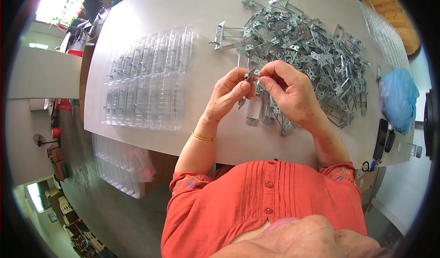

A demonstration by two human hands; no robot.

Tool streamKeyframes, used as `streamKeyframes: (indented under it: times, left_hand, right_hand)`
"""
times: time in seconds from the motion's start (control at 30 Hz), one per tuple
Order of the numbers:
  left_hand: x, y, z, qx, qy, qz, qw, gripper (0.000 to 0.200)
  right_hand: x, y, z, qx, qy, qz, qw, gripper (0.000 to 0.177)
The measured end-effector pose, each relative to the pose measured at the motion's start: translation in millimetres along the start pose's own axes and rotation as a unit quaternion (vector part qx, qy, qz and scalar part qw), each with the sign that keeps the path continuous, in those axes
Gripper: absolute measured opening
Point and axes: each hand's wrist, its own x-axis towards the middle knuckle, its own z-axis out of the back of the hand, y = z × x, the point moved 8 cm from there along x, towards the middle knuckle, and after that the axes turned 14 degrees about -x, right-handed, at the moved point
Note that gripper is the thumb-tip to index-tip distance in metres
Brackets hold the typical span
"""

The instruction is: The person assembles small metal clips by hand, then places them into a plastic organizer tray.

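Between my two hands is a small metal bracket assembly [250, 76], like those in the heap. My left hand [231, 90] is closed, its thumb and fingers pinching the plate end of this part. My right hand [289, 90] has thumb and forefinger pinched together at the part's other side, by a thin piece near the plate; its fingertips partly hide what they grip. Just beyond and to the right of my hands lies a large heap of similar metal brackets [302, 42], with some pieces under my right wrist.
Clear plastic compartment trays [144, 101] holding metal parts lie on the left of the table [206, 141]. More plastic trays [120, 161] are stacked below the left edge. A blue plastic bag [398, 100], a black phone-like object [380, 139] and bubble wrap [387, 38] lie on the right.
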Motion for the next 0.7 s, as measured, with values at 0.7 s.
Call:
streamKeyframes:
  times: [0.7]
  left_hand:
    - [1, -10, -8, 0.212, -0.003, -0.031, 0.977, 0.038]
  right_hand:
    - [-2, -23, -24, 0.162, 0.169, -0.124, 0.964, 0.015]
